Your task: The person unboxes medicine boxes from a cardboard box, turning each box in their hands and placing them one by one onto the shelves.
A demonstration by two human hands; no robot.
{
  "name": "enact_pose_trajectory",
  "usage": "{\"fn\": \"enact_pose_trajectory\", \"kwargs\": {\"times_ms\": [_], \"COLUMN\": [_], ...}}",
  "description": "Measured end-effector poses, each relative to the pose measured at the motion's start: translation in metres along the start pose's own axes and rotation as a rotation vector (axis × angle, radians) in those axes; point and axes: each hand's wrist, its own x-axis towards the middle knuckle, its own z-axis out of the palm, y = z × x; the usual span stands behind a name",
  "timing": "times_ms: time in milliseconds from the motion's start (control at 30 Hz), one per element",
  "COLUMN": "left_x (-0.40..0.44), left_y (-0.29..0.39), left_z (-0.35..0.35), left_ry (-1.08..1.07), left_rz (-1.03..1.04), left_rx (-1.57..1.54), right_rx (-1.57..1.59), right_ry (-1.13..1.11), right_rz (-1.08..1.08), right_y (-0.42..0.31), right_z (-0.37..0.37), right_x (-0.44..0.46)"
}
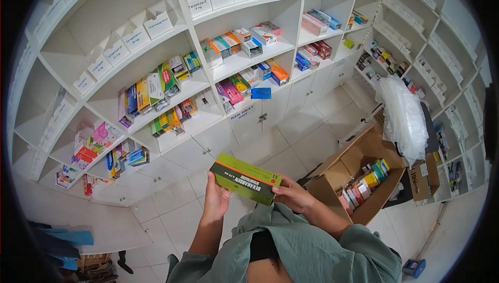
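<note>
A green medicine box point(244, 178) with a dark label band and an orange stripe is held level in front of my body, its lettering upside down to me. My left hand point(216, 195) grips its left end, thumb along the near side. Around the right end, my right hand point(292, 193) is closed with the thumb on the front face. The fingers under the box are partly hidden. To the right of my right hand stands an open cardboard box point(332, 171) holding several medicine boxes and round containers point(366, 181).
White shelves point(249, 59) packed with medicine boxes curve around me. Labelled white bins point(157, 22) line the upper shelves. Clear plastic wrap point(403, 119) hangs beside the cardboard box. Low cabinet doors point(260, 119) meet the tiled floor point(174, 210). Blue cloth point(73, 237) lies at lower left.
</note>
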Motion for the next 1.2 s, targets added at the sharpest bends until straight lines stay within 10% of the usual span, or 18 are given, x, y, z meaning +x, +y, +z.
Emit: {"fn": "enact_pose_trajectory", "kwargs": {"times_ms": [1200], "left_x": [0.304], "left_y": [-0.082], "left_z": [0.228], "left_ry": [-0.404], "left_rz": [-0.437], "left_rx": [0.313], "right_rx": [0.095], "right_ry": [0.503], "right_rz": [-0.498], "right_y": [-0.189], "right_z": [-0.158], "right_x": [0.103]}}
